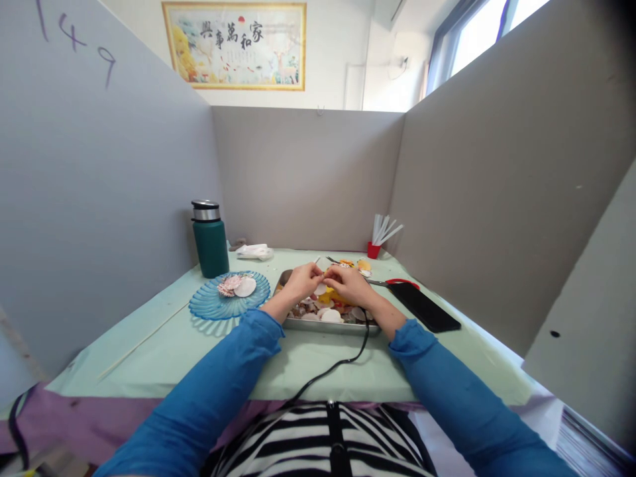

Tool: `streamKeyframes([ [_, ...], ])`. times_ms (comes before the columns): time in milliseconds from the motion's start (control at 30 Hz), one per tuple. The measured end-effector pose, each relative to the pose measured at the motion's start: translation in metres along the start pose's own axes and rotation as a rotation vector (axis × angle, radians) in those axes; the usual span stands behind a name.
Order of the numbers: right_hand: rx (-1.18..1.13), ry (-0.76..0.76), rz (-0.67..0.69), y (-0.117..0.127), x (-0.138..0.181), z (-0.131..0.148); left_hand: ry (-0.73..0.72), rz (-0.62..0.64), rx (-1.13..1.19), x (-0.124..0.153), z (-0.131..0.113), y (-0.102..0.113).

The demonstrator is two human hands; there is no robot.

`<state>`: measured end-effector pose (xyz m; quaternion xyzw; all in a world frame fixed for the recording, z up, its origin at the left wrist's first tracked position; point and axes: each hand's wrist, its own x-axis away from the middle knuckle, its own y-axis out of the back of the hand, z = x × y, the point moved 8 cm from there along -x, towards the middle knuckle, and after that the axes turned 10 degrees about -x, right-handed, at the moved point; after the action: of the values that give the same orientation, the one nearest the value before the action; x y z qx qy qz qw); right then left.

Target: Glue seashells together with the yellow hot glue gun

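Observation:
My left hand (302,281) and my right hand (350,283) meet over a metal tray (328,326) filled with several seashells. Both hands are closed in a pinch, fingertips nearly touching at a small item between them that is too small to name. A yellow object (328,297) lies in the tray just under the hands. Blue sleeves cover both forearms. A black cable (342,361) runs from near my right wrist down over the tray's front edge toward my body.
A blue glass plate (209,306) with a few shells stands left of the tray. A green flask (210,240) stands at back left. Red-handled scissors (397,283) and a black phone (430,309) lie right of the tray. A red cup of white sticks (374,246) stands behind.

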<state>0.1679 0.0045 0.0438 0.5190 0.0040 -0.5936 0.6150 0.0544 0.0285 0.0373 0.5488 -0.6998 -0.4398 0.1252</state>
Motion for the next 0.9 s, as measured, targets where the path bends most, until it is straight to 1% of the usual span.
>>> streamKeyframes([
  [300,0.02,0.009,-0.006,0.0009,-0.0012,-0.0031,0.006,0.046,-0.035,-0.0004,0.0021,-0.0027],
  [600,0.02,-0.02,-0.005,0.0005,-0.0014,-0.0049,0.01,0.048,-0.045,-0.001,0.0023,-0.0048],
  [900,0.032,0.012,-0.004,0.0021,-0.0011,0.0008,-0.025,0.018,-0.07,-0.0027,0.0013,-0.0034],
])
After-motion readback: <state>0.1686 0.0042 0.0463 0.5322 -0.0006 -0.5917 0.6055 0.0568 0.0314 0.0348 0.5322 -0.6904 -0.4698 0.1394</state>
